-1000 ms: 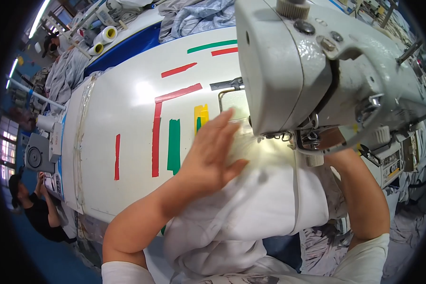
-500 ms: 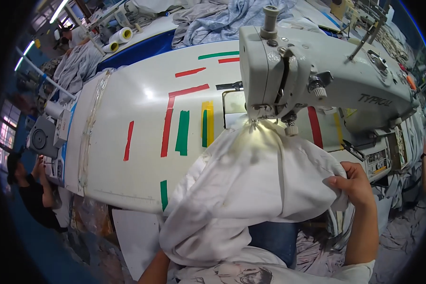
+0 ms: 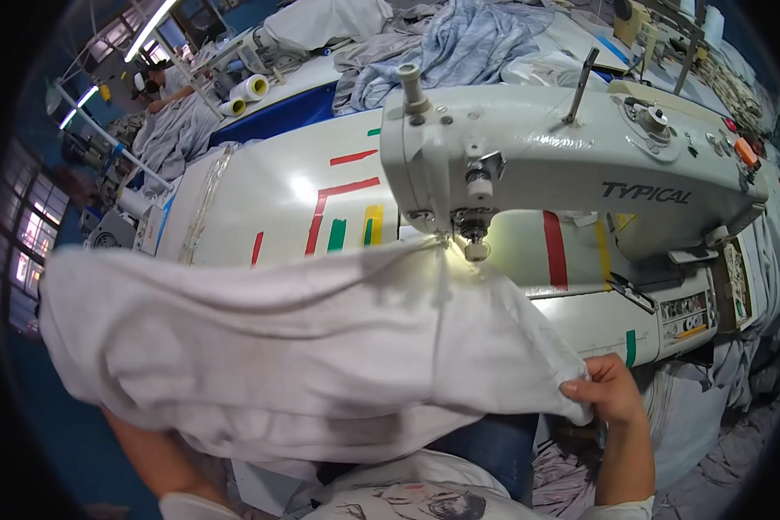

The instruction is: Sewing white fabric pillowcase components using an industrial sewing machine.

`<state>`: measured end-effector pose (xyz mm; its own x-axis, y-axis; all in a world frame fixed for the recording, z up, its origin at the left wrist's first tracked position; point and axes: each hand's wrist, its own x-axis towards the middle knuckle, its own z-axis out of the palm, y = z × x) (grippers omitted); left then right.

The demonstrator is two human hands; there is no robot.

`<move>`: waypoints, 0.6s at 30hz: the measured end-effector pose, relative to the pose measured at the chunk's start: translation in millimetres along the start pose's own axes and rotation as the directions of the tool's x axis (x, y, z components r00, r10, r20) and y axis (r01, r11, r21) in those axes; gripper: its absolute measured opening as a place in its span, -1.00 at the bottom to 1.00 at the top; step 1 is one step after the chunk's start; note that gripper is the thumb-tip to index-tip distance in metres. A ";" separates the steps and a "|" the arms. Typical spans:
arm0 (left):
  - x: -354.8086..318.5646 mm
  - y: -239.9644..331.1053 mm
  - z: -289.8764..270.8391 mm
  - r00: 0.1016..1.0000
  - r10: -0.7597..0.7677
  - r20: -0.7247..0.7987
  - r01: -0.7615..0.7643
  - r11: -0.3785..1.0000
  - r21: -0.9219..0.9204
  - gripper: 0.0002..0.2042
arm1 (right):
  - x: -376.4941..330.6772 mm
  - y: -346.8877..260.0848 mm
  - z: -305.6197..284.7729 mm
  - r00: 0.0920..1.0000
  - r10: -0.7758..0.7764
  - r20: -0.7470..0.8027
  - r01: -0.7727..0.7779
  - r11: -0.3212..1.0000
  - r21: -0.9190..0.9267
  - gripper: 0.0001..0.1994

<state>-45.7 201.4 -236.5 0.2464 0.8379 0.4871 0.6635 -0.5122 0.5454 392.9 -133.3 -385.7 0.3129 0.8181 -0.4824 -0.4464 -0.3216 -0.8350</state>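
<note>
Your large, soft white cloth [image 3: 321, 347] lies on your side of the off-white, round-shouldered metal sewing machine [image 3: 537, 147], its far edge gathered under the needle end. Its long axis runs crosswise: the broad, rounded end reaches well out to the left of the machine, and the narrower end slants toward you, to the right of the needle. Your right hand [image 3: 614, 390] has that narrow corner pinched between thumb and fingers, nearer to you than the machine's arm. Your bare left forearm [image 3: 160, 464] goes in under the broad end, well left of the machine; the cloth hides your left hand, so I cannot tell whether it grips anything. Of what shows, your right hand is nearer the needle.

The cloth looks smooth and limp, with long shallow folds fanning from the machine's needle and sagging leftward. One crease or seam drops from there toward you. Beside the needle the fabric glows yellowish under the machine's light; farther left it turns greyer.
</note>
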 end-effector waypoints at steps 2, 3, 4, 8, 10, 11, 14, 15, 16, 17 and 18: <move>85.1 24.1 18.5 0.999 -0.002 -0.052 -0.007 0.983 -0.183 -0.55 | -0.4 11.3 3.9 0.998 0.050 0.026 -0.051 0.999 0.013 -0.84; 127.8 31.1 30.6 0.998 -0.008 -0.063 -0.010 0.962 -0.272 -0.55 | -1.2 17.7 6.7 0.997 0.063 0.044 -0.063 0.998 0.009 -0.84; 168.1 34.9 42.2 0.994 0.064 -0.084 -0.088 0.944 -0.319 -0.54 | -1.4 25.2 10.8 0.994 0.082 0.073 -0.081 0.997 -0.009 -0.87; 303.0 13.9 84.7 0.998 -0.070 0.006 0.059 0.790 -0.610 -0.52 | -7.2 67.0 38.3 0.981 0.158 0.116 -0.170 0.980 0.102 -0.86; 337.1 3.2 107.5 0.993 -0.101 0.063 0.116 0.716 -0.688 -0.51 | -10.1 90.4 54.3 0.975 0.205 0.090 -0.217 0.965 0.147 -0.85; 338.2 3.6 120.0 0.990 -0.111 0.090 0.142 0.690 -0.710 -0.51 | -10.0 101.7 62.9 0.974 0.221 0.050 -0.226 0.961 0.162 -0.85; 266.5 33.9 162.1 0.981 -0.177 0.083 0.194 0.819 -0.541 -0.49 | -6.1 127.1 85.3 0.955 0.260 0.144 -0.289 0.922 0.257 -0.83; 223.3 50.6 180.9 0.971 -0.236 0.028 0.237 0.953 -0.191 -0.36 | -4.5 132.1 91.8 0.954 0.263 0.145 -0.293 0.922 0.254 -0.83; 169.0 64.1 192.5 0.996 -0.051 0.076 0.049 0.998 0.036 -0.25 | -2.2 135.1 97.4 0.945 0.277 0.176 -0.314 0.918 0.244 -0.83; 113.8 73.1 205.2 0.972 0.122 0.202 -0.088 0.982 -0.167 -0.25 | -1.8 136.9 103.7 0.933 0.293 0.209 -0.338 0.912 0.232 -0.83; 56.0 74.5 210.0 0.877 0.133 0.462 -0.139 0.990 -0.021 -0.27 | -1.3 137.3 108.7 0.938 0.244 0.247 -0.298 0.930 0.214 -0.84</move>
<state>165.9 249.8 -311.8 0.6308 0.7537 0.1842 0.6080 -0.6277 0.4861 240.0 -126.8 -471.0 -0.0225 0.8064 -0.5909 -0.6877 -0.4415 -0.5764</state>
